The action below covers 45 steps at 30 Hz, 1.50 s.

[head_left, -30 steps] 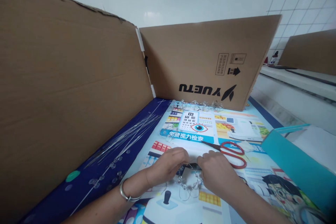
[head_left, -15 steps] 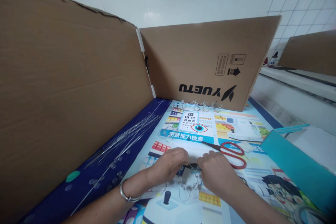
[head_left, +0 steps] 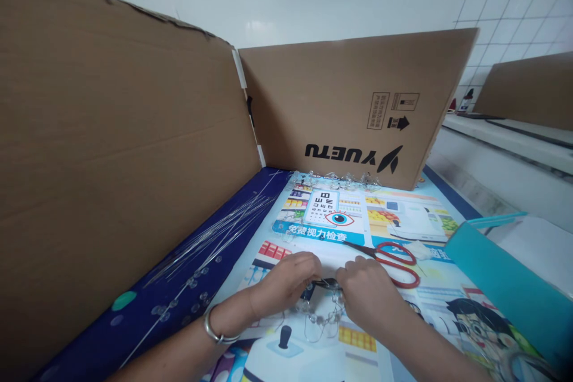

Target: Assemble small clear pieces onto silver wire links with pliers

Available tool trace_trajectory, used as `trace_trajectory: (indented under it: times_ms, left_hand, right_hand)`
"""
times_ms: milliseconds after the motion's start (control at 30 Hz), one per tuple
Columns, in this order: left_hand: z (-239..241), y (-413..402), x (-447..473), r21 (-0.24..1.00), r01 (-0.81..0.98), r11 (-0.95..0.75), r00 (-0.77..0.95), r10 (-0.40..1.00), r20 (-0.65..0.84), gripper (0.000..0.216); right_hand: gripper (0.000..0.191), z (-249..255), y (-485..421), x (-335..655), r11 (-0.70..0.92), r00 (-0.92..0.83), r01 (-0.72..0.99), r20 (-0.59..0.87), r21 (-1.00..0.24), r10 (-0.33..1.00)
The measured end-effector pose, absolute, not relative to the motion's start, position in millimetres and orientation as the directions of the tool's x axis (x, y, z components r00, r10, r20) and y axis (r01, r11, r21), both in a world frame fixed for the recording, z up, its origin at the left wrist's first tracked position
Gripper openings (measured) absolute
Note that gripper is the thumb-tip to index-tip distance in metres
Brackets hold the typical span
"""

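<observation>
My left hand [head_left: 289, 277], with a silver bangle on the wrist, is closed in a pinch on a thin wire. Closed too is my right hand [head_left: 369, 289], wrapped round what looks like small pliers [head_left: 329, 283]. Their dark jaws point left toward my left fingertips; the handles are hidden in the palm. Below the jaws, between both hands, hangs a loop of clear beads on wire [head_left: 320, 317]. Just beyond my right hand lie red-handled scissors [head_left: 398, 259], blades pointing left.
Cardboard panels [head_left: 358, 101] stand behind and to the left. Loose wires [head_left: 215, 233] and clear beads [head_left: 192, 282] lie on the blue strip at left. Beaded wire pieces [head_left: 340, 181] line the back. A teal folder [head_left: 496, 292] is at right, on the printed mat [head_left: 322, 245].
</observation>
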<state>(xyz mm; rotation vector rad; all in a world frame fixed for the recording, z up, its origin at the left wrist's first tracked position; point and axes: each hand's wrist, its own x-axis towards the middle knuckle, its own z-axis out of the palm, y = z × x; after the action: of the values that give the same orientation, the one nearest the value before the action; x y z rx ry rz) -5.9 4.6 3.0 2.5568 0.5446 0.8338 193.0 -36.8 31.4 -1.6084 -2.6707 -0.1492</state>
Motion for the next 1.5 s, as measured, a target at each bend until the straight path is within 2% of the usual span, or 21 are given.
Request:
trace_trajectory:
  times_ms: [267, 500, 800, 1067, 1233, 1500]
  left_hand:
    - [7.2, 5.7, -6.8, 0.517, 0.272, -0.811, 0.755, 0.513, 0.409, 0.016]
    - [5.8, 7.6, -8.4, 0.506, 0.288, -0.813, 0.758, 0.517, 0.398, 0.016]
    - [8.2, 7.5, -9.1, 0.551, 0.36, -0.753, 0.725, 0.597, 0.343, 0.015]
    - [9.5, 7.0, -9.0, 0.504, 0.466, -0.727, 0.683, 0.658, 0.318, 0.014]
    - [9.8, 4.2, -6.7, 0.466, 0.519, -0.716, 0.656, 0.684, 0.32, 0.012]
    - [13.9, 1.7, -3.8, 0.434, 0.586, -0.684, 0.641, 0.719, 0.268, 0.012]
  right_hand:
    - [0.009, 32.5, -38.5, 193.1, 0.463, -0.467, 0.884, 0.049, 0.066, 0.883]
    - [0.012, 37.2, -41.8, 191.1, 0.441, -0.445, 0.89, 0.009, 0.113, 0.895]
    - [0.016, 39.2, -41.5, 192.2, 0.447, -0.449, 0.888, -0.006, 0.108, 0.894]
    - [0.011, 48.4, -32.3, 207.0, 0.391, -0.394, 0.915, 0.008, 0.098, 0.919]
    - [0.014, 61.0, -31.3, 213.4, 0.35, -0.352, 0.933, 0.004, 0.082, 0.936]
    - [0.012, 59.5, -33.0, 213.2, 0.392, -0.395, 0.91, -0.003, 0.137, 0.919]
